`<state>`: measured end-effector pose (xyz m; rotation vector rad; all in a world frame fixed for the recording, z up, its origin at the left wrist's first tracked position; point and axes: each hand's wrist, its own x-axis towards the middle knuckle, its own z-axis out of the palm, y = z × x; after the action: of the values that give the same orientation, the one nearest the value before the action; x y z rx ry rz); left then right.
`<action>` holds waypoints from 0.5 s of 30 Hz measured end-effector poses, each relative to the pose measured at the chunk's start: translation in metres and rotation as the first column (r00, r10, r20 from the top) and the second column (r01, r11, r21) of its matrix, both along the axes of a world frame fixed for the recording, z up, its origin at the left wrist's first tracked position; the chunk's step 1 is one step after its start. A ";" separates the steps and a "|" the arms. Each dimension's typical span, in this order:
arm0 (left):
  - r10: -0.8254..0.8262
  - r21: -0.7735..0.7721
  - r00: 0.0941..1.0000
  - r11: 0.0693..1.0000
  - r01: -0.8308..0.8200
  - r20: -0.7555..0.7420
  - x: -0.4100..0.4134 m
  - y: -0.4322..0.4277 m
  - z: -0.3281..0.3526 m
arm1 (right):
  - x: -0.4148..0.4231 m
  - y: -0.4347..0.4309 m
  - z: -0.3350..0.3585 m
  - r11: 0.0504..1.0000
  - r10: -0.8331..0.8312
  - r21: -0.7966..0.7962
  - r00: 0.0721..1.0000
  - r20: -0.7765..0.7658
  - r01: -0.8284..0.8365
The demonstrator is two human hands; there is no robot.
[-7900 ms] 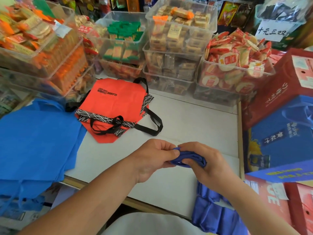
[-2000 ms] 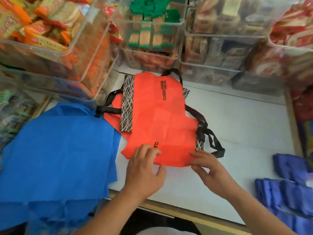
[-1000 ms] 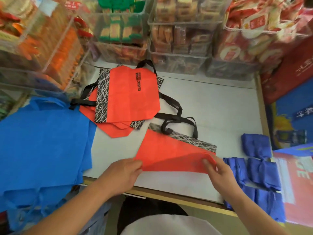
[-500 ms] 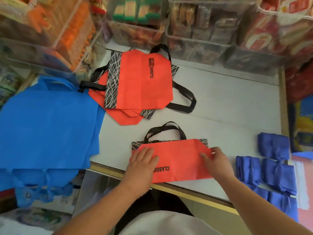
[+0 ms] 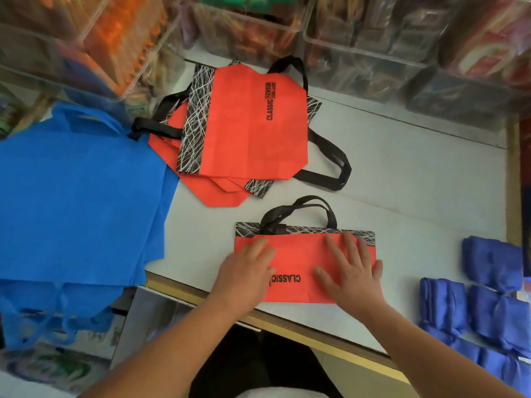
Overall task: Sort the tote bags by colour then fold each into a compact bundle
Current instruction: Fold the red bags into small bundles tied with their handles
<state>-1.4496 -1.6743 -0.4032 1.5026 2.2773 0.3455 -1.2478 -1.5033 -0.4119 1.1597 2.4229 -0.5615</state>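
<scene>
we see a red tote bag (image 5: 298, 262) lying flat near the front edge of a white table (image 5: 402, 182), folded over into a low, wide rectangle. a black band with white scribbled lines (image 5: 310, 231) runs along its far edge, and two black handles (image 5: 287, 209) loop out beyond that band onto the table. the word "classic" is printed in black on the red cloth and reads upside down from our side.

the left hand (image 5: 244, 275) lies flat on the bag's left part, fingers straight and close together. the right hand (image 5: 352, 275) lies flat on its right part, fingers straight and spread. neither hand grips anything; both press the cloth down.

behind the bag we see a stack of red bags (image 5: 247, 130) of the same print, unfolded. a pile of flat blue bags (image 5: 77, 196) hangs over the table's left edge. folded blue bundles (image 5: 471, 305) sit at the right edge. clear bins of packaged goods (image 5: 359, 53) line the back, blurred.
</scene>
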 end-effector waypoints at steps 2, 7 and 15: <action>0.247 -0.011 0.960 0.969 -0.248 0.136 -0.016 0.019 0.007 | -0.011 0.001 -0.003 0.998 -0.055 0.010 0.998 0.020 0.055; 0.320 -0.051 0.897 0.946 -0.320 0.304 -0.049 0.059 0.000 | -0.021 -0.005 -0.021 0.991 -0.109 0.078 0.994 -0.019 0.110; 0.423 -0.062 0.797 0.895 -0.442 0.431 -0.089 0.125 0.025 | -0.022 -0.002 -0.018 0.998 -0.040 0.047 0.998 0.052 0.038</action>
<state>-1.5387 -1.5496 -0.3785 0.7843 2.2184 0.7795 -1.2703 -1.5053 -0.4303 1.2275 2.3844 -0.4832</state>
